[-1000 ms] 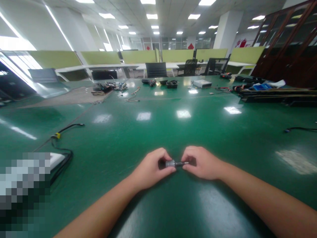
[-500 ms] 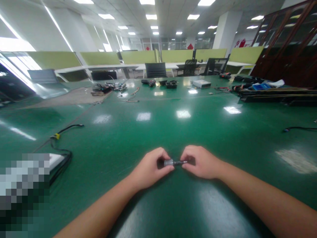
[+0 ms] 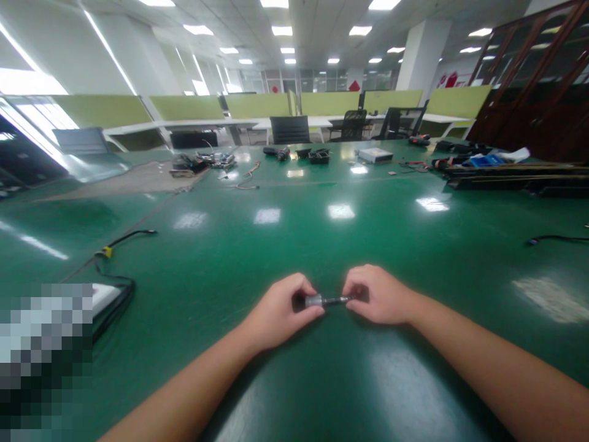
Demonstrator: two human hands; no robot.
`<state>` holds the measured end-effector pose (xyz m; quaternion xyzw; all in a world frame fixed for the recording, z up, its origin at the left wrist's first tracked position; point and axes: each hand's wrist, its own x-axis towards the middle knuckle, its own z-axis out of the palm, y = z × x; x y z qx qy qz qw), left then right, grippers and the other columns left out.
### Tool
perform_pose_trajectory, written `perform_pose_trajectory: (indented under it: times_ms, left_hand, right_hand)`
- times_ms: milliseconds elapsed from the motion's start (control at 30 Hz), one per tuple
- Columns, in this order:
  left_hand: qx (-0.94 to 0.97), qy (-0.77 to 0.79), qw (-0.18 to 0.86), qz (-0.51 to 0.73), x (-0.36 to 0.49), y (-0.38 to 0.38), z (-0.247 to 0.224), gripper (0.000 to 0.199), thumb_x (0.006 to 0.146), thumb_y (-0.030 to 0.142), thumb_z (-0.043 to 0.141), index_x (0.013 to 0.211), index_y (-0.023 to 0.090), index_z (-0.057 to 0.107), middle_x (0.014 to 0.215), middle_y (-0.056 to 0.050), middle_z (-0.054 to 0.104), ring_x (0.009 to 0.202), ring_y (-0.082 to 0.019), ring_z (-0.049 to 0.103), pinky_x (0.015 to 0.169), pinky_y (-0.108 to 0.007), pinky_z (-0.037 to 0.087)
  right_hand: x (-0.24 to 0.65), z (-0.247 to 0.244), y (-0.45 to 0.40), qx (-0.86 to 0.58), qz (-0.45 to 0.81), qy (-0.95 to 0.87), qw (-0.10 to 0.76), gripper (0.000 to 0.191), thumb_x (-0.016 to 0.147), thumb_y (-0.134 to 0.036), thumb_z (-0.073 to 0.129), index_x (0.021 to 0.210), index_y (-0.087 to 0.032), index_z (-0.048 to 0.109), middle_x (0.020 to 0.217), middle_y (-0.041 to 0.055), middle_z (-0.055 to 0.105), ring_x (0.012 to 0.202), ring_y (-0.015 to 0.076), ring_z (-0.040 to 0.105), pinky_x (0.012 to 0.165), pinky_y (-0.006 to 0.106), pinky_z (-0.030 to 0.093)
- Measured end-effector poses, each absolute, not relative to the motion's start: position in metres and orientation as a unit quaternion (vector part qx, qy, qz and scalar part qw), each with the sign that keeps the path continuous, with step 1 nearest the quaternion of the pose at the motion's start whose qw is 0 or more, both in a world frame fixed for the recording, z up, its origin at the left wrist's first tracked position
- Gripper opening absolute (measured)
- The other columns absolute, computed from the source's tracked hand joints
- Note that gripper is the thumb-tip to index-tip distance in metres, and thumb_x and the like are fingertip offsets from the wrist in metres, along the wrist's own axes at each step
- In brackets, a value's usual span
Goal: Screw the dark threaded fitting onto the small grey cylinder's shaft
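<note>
Between my two hands lies a small slim tool-like piece (image 3: 332,301), with a clear or grey wider part at its left and a dark, thin shaft to the right. My left hand (image 3: 288,310) pinches the wider part between thumb and fingers. At the shaft's right tip, my right hand (image 3: 380,294) is closed in a pinch, thumb and fingertips around the end. The piece is held level, just over the green table (image 3: 294,252). What lies inside each curled palm is hidden.
A black cable with a yellow tag (image 3: 107,252) lies at the left, beside a partly pixelated white device (image 3: 105,297). Another cable (image 3: 556,238) is at the right edge. Farther back are a white box (image 3: 375,155), electronic parts (image 3: 216,159) and long dark bars (image 3: 515,178).
My right hand has shifted slightly right and up, and more of the dark shaft shows. My left hand has stayed in place.
</note>
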<state>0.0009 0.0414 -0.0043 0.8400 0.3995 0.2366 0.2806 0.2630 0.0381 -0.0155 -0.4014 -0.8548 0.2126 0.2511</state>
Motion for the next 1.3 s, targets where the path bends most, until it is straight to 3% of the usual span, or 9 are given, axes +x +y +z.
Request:
perform_pose_trajectory:
  times_ms: [400,633,800,967,1067,1300]
  left_hand:
    - [0.84,0.401,0.278,0.238,0.001,0.041,-0.005,0.019,0.084,0.032,0.074,0.09,0.019,0.06,0.089,0.0,0.066,0.081,-0.017,0.06,0.073,-0.028,0.045]
    - [0.84,0.401,0.277,0.238,0.002,0.043,-0.006,0.02,0.084,0.033,0.074,0.089,0.019,0.06,0.089,-0.001,0.065,0.08,-0.017,0.06,0.072,-0.028,0.045]
    - [0.844,0.39,0.282,0.237,0.002,0.043,-0.007,0.019,0.085,0.033,0.072,0.088,0.019,0.059,0.088,-0.002,0.065,0.08,-0.018,0.059,0.072,-0.029,0.045]
    - [0.843,0.392,0.281,0.24,0.002,0.043,-0.007,0.019,0.085,0.034,0.072,0.089,0.019,0.06,0.089,-0.002,0.065,0.08,-0.018,0.059,0.073,-0.029,0.045]
    - [0.844,0.388,0.279,0.242,0.002,0.043,-0.007,0.019,0.085,0.033,0.072,0.089,0.019,0.06,0.089,-0.002,0.065,0.08,-0.018,0.059,0.073,-0.029,0.045]
    - [0.846,0.386,0.277,0.242,0.003,0.042,-0.007,0.019,0.086,0.033,0.071,0.089,0.019,0.059,0.089,-0.001,0.065,0.08,-0.017,0.06,0.072,-0.028,0.045]
  right_hand:
    - [0.276,-0.016,0.046,-0.404,0.254,-0.839,0.26,0.006,0.073,-0.013,0.07,0.078,-0.017,0.07,0.072,0.0009,0.066,0.063,0.0137,0.06,0.06,0.024,0.045]
    - [0.259,-0.016,0.037,-0.404,0.244,-0.841,0.264,0.005,0.077,-0.017,0.074,0.082,-0.018,0.073,0.075,0.0002,0.068,0.066,0.0137,0.06,0.066,0.027,0.044]
    - [0.235,-0.019,0.026,-0.391,0.187,-0.861,0.266,0.013,0.086,-0.025,0.072,0.099,-0.024,0.073,0.092,0.0007,0.073,0.087,0.0181,0.064,0.081,0.033,0.041]
    - [0.233,-0.02,0.026,-0.429,0.188,-0.839,0.276,0.016,0.081,-0.015,0.074,0.095,-0.022,0.07,0.087,-0.0002,0.071,0.083,0.0176,0.061,0.08,0.034,0.04]
    - [0.235,-0.021,0.027,-0.411,0.184,-0.848,0.28,0.009,0.084,-0.017,0.072,0.092,-0.021,0.071,0.09,0.0014,0.072,0.088,0.0192,0.06,0.082,0.035,0.04]
    - [0.234,-0.022,0.027,-0.393,0.182,-0.858,0.275,0.012,0.085,-0.019,0.072,0.097,-0.022,0.072,0.093,0.0023,0.073,0.09,0.0194,0.062,0.083,0.034,0.04]
